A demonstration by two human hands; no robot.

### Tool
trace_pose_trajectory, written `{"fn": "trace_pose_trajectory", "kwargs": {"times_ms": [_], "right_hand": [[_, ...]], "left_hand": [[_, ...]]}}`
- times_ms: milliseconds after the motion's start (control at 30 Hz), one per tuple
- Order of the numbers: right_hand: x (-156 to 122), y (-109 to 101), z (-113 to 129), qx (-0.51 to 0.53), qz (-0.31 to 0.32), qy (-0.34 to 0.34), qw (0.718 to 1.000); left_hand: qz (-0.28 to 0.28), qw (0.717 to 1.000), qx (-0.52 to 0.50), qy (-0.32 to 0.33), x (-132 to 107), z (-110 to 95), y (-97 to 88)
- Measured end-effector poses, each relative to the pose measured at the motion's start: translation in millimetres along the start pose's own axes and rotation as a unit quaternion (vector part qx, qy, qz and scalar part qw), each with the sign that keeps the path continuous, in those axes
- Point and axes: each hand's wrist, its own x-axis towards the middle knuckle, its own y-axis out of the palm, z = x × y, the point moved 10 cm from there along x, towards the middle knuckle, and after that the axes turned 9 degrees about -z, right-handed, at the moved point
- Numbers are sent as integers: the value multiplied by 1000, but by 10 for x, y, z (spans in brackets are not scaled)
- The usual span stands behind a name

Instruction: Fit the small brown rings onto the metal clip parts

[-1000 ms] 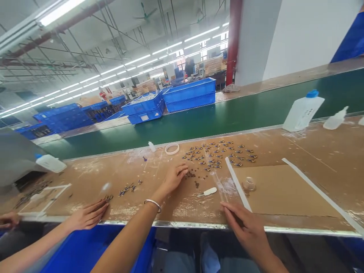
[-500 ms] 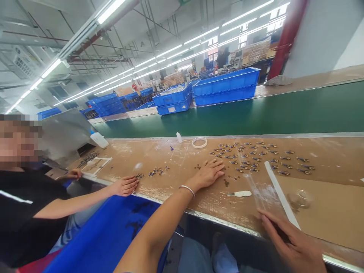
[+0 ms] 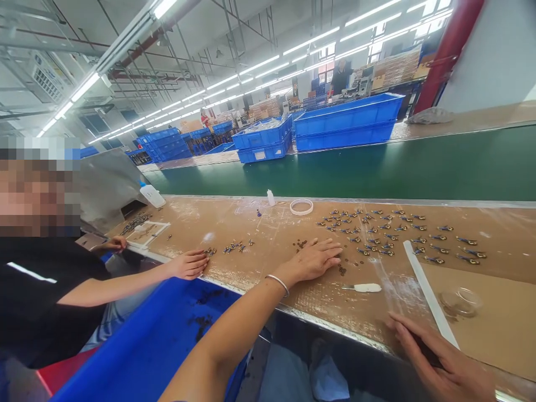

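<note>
My left hand, with a bangle at its wrist, lies palm down on the brown tabletop, fingers stretched out. Small dark discs are scattered beside it, and a little pile of discs sits by its fingertips. What is under the palm is hidden. At the lower right, my right hand is at the table's front edge, thumb and forefinger tips together; anything between them is hidden. A white-handled blade tool lies between the hands. Many small blue-and-gold parts are spread out beyond.
A co-worker's hand rests left near more small parts. Behind are a tape ring, a small white bottle and a green belt. A white strip and clear round dish lie right; a blue bin stands below.
The view has shifted slightly, so the table things appear farther right. More of the discs left of my left hand show. Both hands stay in nearly the same places.
</note>
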Motion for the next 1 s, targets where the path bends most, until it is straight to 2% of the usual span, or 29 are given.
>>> {"fn": "trace_pose_trajectory", "kwargs": {"times_ms": [100,167,267,333,467,567,667,767,867,1000], "right_hand": [[-9,-12,-28,1,-5,24,1000],[-12,-22,-19,9,-8,34,999],[7,-48,34,16,-12,19,1000],[24,-47,83,16,-3,-13,1000],[25,-27,81,11,10,-50,999],[6,-6,39,9,11,-49,999],[-9,10,67,9,14,-67,998],[3,-16,84,-4,4,-76,997],[22,-30,99,-2,2,-86,996],[40,-43,77,0,2,-71,997]], "left_hand": [[-15,1000,-1,0,3,-82,-15],[-76,996,11,-44,-93,7,-176],[-190,963,59,-183,-461,445,-560],[-228,930,94,-272,-809,823,-787],[-260,856,152,-420,-1530,1534,-1142],[-250,831,167,-468,-1834,1820,-1204],[-231,829,167,-482,-1900,1917,-1133],[-219,840,162,-469,-1807,1889,-1023],[-212,863,149,-433,-1634,1768,-888],[-212,894,123,-376,-1420,1509,-682]]}}
